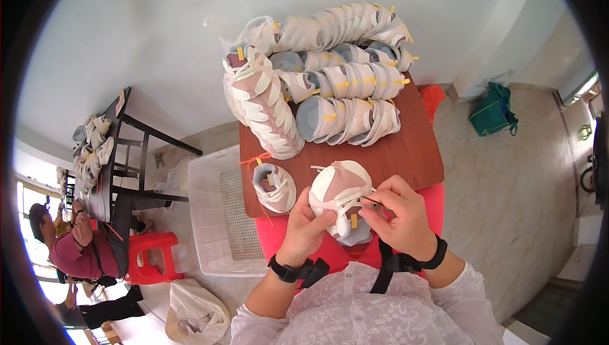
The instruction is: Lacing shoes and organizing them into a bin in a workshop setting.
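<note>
A white and dusty-pink shoe upper (341, 183) is held over the table's near edge, its toe pointing away from me and a yellow tab at its near end. My left hand (309, 224) grips its left side, thumb pressed on the white part. At the laces, my right hand (398, 210) is closed in a pinch on a thin dark tool (371, 201); its tip is too small to make out. Just left of my left hand, another shoe upper (274, 188) rests on the table with orange-red cord beside it.
Nested rows of shoe uppers (355, 120) cover the far part of the brown table (412, 148). A white plastic crate (219, 218) stands to the left, near a cloth sack (196, 313). A person (82, 250) sits at a dark table further left. A green bag (493, 110) lies on the right floor.
</note>
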### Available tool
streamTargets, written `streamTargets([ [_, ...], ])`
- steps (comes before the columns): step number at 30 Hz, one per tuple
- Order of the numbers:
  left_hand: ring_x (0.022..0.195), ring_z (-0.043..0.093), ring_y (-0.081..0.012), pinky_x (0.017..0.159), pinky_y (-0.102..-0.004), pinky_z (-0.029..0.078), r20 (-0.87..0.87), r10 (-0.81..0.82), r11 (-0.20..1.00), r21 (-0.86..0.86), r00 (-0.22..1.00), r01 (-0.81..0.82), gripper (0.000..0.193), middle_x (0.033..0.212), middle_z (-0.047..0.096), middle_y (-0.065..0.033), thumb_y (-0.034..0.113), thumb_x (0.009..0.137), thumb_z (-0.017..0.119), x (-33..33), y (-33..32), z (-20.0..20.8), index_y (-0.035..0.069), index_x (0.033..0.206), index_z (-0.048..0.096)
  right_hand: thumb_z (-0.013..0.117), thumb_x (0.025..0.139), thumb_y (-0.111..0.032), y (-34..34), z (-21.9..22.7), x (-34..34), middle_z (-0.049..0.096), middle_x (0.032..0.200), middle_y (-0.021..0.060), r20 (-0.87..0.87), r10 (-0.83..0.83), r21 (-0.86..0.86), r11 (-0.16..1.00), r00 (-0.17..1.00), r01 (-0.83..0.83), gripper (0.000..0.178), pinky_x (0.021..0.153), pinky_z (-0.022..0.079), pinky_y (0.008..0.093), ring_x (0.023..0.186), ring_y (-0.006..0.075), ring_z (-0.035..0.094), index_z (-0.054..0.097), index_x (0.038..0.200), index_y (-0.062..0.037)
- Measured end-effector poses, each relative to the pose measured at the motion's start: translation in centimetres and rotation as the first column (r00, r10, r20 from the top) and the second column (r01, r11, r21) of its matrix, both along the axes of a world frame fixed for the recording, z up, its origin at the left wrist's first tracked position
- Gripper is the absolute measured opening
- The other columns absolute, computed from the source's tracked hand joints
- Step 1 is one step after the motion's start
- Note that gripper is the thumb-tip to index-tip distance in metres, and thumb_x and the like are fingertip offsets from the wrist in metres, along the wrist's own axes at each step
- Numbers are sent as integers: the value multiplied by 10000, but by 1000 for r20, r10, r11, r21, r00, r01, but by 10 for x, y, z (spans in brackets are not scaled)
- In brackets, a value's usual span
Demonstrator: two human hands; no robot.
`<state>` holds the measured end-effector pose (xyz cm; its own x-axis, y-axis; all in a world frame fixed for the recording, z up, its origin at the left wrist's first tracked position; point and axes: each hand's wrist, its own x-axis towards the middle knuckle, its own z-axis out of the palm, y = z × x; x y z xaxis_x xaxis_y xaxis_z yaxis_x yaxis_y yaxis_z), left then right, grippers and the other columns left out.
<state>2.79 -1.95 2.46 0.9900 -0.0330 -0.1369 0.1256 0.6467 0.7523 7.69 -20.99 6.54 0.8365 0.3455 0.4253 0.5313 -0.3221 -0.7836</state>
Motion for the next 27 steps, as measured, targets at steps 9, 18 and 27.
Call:
streamTargets([
  [9, 1057, 580, -141, 907, -309, 483, 6, -1, 998, 62, 1000, 1, 407, 1176, 588, -76, 7, 857, 649, 0, 1, 1, 47, 1208, 449, 705, 728, -78, 8, 4, 1, 518, 821, 51, 37, 19, -205, 979, 999, -11, 198, 483, 471, 328, 609, 234, 593, 570, 871, -54],
  [18, 1013, 594, -126, 865, -295, 497, 5, -23, 994, 105, 1000, 23, 343, 1113, 612, -66, 1, 858, 646, 0, 2, 3, 55, 1146, 470, 648, 794, -86, -5, 1, 16, 501, 813, 84, -335, 283, 17, 956, 899, -294, 151, 556, 433, 329, 628, 222, 536, 520, 839, -21],
  [27, 1008, 597, -124, 875, -291, 495, 18, 47, 987, 150, 999, -50, 312, 1116, 612, -62, -5, 867, 628, 2, -1, 0, 50, 1133, 476, 639, 819, -68, 1, -10, 17, 518, 840, 76, -333, 300, 114, 954, 894, -278, 131, 606, 431, 303, 718, 184, 523, 535, 870, -7],
])
